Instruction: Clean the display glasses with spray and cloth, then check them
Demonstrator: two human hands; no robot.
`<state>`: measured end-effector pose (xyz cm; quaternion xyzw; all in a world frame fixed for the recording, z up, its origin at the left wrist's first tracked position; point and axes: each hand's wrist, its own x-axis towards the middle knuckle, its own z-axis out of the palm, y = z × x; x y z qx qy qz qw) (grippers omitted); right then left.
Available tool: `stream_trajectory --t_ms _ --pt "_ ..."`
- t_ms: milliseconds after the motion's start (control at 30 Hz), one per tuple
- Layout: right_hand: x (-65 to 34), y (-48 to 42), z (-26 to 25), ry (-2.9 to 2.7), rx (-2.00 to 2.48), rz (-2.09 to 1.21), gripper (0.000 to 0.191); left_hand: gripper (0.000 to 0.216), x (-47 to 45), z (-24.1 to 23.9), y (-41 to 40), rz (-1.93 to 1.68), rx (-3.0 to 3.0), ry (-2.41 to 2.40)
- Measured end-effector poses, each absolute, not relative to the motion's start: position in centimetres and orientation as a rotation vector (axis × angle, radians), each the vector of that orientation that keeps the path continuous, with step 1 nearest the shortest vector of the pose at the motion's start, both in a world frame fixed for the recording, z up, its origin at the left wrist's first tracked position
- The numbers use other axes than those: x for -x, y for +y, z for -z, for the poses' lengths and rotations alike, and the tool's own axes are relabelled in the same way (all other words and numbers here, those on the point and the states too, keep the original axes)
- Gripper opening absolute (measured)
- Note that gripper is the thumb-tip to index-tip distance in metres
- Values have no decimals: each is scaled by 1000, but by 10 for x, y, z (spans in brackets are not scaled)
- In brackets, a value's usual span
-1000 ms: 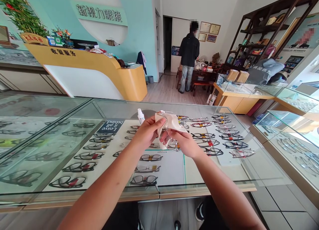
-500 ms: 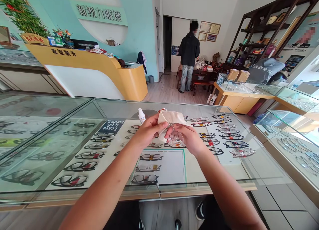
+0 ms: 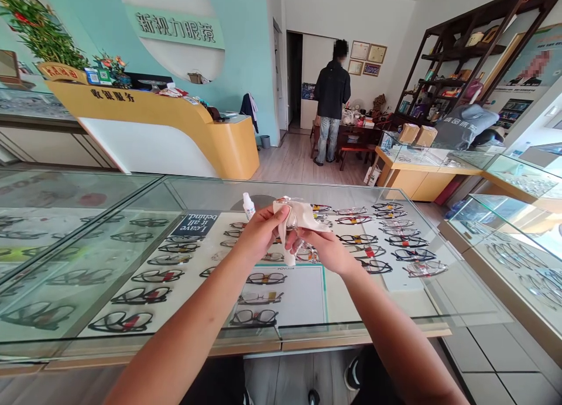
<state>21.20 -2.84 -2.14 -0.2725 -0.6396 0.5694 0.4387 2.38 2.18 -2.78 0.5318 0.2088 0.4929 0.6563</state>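
Above the glass showcase, my two hands are close together over a cream cleaning cloth (image 3: 306, 215) and a pair of clear-framed eyeglasses (image 3: 302, 250). My left hand (image 3: 262, 228) is closed, its thumb pressing the cloth from the left. My right hand (image 3: 327, 248) pinches the eyeglasses at the right, where cloth also lies against its fingers. One flap of cloth hangs down between the hands. Folds and fingers hide much of the frame. Just beyond my left hand, a small white bottle (image 3: 248, 205) stands upright on the glass.
Under the showcase glass (image 3: 373, 311) lie rows of spectacles (image 3: 127, 320) and a dark printed card (image 3: 196, 225). A yellow-fronted counter (image 3: 232, 147) stands ahead left. Farther back, a person (image 3: 332, 100) in dark clothing faces a wooden table. More display cases (image 3: 504, 218) line the right.
The cloth has shifted and spread to the right over my right hand, and a flap now hangs lower. My right hand has moved slightly left and down; the eyeglasses are turned and more covered.
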Motion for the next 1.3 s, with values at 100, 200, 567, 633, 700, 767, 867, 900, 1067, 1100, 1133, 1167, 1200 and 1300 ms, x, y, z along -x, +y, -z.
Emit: stream_trajectory --t_ms 100,200,567,633,700,767,867,900,1067,1100,1133,1167,1200,1300 --pt "-212 -28 22 -1598 682 -1404 45 44 -22 28 23 -1084 -1223 454" --pt "-214 -27 19 -1587 670 -1400 43 34 -20 24 21 -1041 -1272 409" --pt "-219 -31 12 -1467 657 -1552 35 28 4 20 30 -766 -1406 278" --pt "-219 -31 11 -1460 644 -1568 35 30 7 21 31 -750 -1413 270" --pt "-220 -31 10 -1458 637 -1576 35 33 7 20 30 -748 -1416 268" --pt "-220 -31 9 -1462 641 -1576 36 34 5 18 28 -761 -1427 275" --pt "-220 -31 9 -1461 670 -1569 35 27 1 16 25 -802 -1455 296" --pt "-219 -31 9 -1460 676 -1567 35 24 -1 16 24 -814 -1460 302" --pt "-215 -30 14 -1461 661 -1548 40 29 -9 19 23 -896 -1432 328" --pt "-214 -30 15 -1462 658 -1544 40 31 -11 19 23 -918 -1424 336" --pt "-214 -30 16 -1464 658 -1545 40 32 -13 20 22 -942 -1413 347" --pt "-213 -30 16 -1467 661 -1548 40 32 -15 20 21 -969 -1398 361" --pt "-213 -30 17 -1473 670 -1552 40 33 -17 21 20 -997 -1381 380" --pt "-213 -31 17 -1510 699 -1540 43 37 -24 24 17 -1093 -1326 462"
